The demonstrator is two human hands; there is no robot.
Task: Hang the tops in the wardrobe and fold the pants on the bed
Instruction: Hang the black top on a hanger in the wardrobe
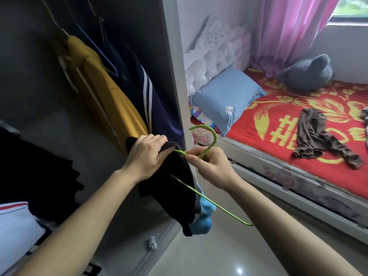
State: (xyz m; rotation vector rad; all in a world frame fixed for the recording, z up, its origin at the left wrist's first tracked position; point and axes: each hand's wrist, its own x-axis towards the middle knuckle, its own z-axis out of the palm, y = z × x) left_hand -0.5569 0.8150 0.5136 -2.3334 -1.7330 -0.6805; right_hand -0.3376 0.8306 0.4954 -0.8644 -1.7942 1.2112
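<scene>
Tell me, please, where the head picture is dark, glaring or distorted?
In the head view, window daylight brightens the bed, the wardrobe interior is dim so the black top loses detail, a glare spot sits on the floor, and wide-angle distortion seems to bow the bed's edge.

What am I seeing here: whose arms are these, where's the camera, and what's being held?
No machine: these are a person's bare arms, filmed by a camera worn on the head, looking down. The left hand grips a black top; the right hand pinches a green hanger below its hook, one end tucked into the top. Left stands the open wardrobe with a yellow top and a navy top hanging. Right, on the bed, lie a blue pillow, a grey toy and brown pants, unfolded.
</scene>
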